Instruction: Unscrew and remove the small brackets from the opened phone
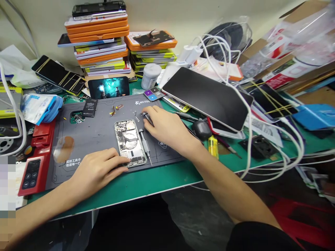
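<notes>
An opened phone [131, 141] with its inner parts bare lies on the grey work mat [94, 139]. My left hand [98, 167] grips its lower left corner, index finger over the frame and thumb at the bottom edge. Above the phone's right side, my right hand [166, 129] has its fingers closed round a dark screwdriver [148, 118], whose tip I cannot make out. A second grey screwdriver [144, 144] lies along the phone's right edge. Small screws or metal bits [136, 116] and a copper-coloured flex part [112, 111] lie above the phone.
A loose black battery [89, 108] lies on the mat's upper left. Behind it, a lit phone [109, 88] leans against stacked orange boxes [98, 29]. A tablet [206, 97] and white cables [250, 139] crowd the right. A red device [36, 164] borders the mat's left.
</notes>
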A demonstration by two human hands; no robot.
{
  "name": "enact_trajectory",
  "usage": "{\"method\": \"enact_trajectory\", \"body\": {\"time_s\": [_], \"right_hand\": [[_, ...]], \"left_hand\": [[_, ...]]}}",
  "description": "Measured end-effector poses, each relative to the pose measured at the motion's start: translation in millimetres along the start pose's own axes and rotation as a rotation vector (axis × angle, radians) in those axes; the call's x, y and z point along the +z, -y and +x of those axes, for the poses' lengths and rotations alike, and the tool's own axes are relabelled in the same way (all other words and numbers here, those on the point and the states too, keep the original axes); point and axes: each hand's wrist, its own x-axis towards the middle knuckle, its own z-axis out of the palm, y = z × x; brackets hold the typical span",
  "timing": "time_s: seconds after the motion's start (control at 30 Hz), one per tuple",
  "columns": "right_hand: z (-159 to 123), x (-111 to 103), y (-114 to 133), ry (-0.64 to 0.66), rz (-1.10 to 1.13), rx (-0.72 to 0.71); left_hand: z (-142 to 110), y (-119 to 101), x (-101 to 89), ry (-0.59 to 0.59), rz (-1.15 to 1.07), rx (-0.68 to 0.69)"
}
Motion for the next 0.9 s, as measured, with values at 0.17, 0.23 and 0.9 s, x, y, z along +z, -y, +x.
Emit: {"method": "enact_trajectory", "body": {"time_s": [0.17,0.23,0.9], "right_hand": [[-5,0,5,0.009,-0.076,-0.020],[-6,1,7,0.002,-0.083,-0.020],[-15,-1,12,-0.043,-0.074,0.090]], "left_hand": [[1,4,-1.1,0.029,-0.224,-0.137],[2,5,-2.4,0.039,-0.307,-0.190],[7,3,-13.4,0.009,-0.464,-0.456]]}}
